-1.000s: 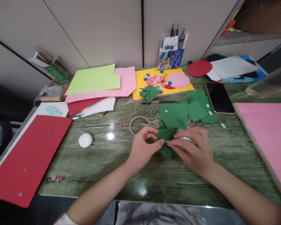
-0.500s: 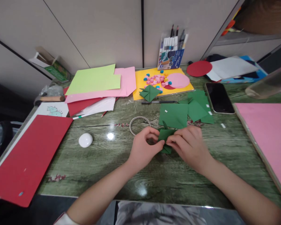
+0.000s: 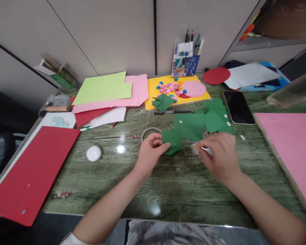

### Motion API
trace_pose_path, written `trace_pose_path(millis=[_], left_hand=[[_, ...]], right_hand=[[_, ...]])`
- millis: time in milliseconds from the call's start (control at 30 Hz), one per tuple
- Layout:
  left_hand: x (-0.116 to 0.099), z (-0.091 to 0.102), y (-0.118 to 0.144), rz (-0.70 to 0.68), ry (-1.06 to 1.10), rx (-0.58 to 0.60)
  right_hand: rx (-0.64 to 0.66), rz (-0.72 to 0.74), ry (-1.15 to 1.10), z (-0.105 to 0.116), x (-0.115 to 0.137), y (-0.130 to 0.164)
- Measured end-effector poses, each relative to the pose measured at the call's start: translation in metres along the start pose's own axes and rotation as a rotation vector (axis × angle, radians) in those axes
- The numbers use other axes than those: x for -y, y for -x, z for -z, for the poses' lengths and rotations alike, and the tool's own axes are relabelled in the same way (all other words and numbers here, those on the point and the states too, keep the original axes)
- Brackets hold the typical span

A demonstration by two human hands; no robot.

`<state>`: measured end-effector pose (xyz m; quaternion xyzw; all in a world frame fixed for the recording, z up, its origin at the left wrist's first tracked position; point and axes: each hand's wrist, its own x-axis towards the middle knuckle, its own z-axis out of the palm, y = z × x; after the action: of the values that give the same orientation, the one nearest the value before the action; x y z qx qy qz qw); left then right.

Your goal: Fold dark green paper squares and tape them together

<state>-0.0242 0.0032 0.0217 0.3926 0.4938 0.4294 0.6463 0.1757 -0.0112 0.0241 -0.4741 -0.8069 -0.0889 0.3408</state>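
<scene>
Folded green paper (image 3: 171, 142) now pinched by left hand (image 3: 151, 154) fingers alone, right hand (image 3: 218, 154) withdrawn, blurred, grip unclear

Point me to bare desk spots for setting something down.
Free: the green desk near edge below both hands, and the strip between white oval object and left hand. Crowded: the paper stack, green paper pieces and phone behind.

The counter (image 3: 104, 180) is green with a wood-grain pattern. The folded paper (image 3: 172, 141) and loose squares (image 3: 191, 125) are dark green. A red sheet (image 3: 28, 170) lies left, a pink sheet (image 3: 290, 143) right, a yellow sheet (image 3: 153, 92) carries pink and blue beads (image 3: 169, 87), and the phone (image 3: 238, 107) is black
</scene>
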Motion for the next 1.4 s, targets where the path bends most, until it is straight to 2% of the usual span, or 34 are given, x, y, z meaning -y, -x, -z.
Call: trace_pose_path(millis=[100,200,267,367,433,567,667,867,1067,1400], left_hand=[[0.0,0.0,0.0,0.04,0.097,0.0],[-0.001,-0.003,0.003,0.052,0.137,0.019],[-0.001,-0.004,0.004,0.043,0.155,0.023],[0.001,-0.007,0.005,0.008,0.166,-0.04],[0.005,-0.009,0.006,-0.034,0.168,-0.107],[0.013,-0.016,0.011,-0.096,0.191,-0.151],[0.016,-0.022,0.018,-0.087,0.232,-0.137],[0.013,-0.031,0.027,-0.06,0.357,-0.102],[0.012,-0.028,0.026,0.083,0.48,-0.056],[0.012,-0.025,0.021,0.162,0.472,-0.048]], right_hand=[[0.044,-0.165,0.16,0.0,-0.024,0.001],[0.058,-0.23,0.241,-0.003,-0.043,0.001],[0.099,-0.248,0.279,-0.004,-0.046,0.0],[0.073,-0.26,0.23,-0.002,-0.033,-0.001],[-0.045,-0.238,0.075,0.0,-0.013,0.0],[-0.039,-0.02,-0.149,0.002,0.026,0.004],[-0.075,0.013,-0.155,0.002,0.04,0.004],[-0.127,0.056,-0.103,0.008,0.038,0.0],[-0.122,0.088,-0.079,0.007,0.037,0.003],[-0.083,0.166,-0.06,0.001,0.034,0.004]])
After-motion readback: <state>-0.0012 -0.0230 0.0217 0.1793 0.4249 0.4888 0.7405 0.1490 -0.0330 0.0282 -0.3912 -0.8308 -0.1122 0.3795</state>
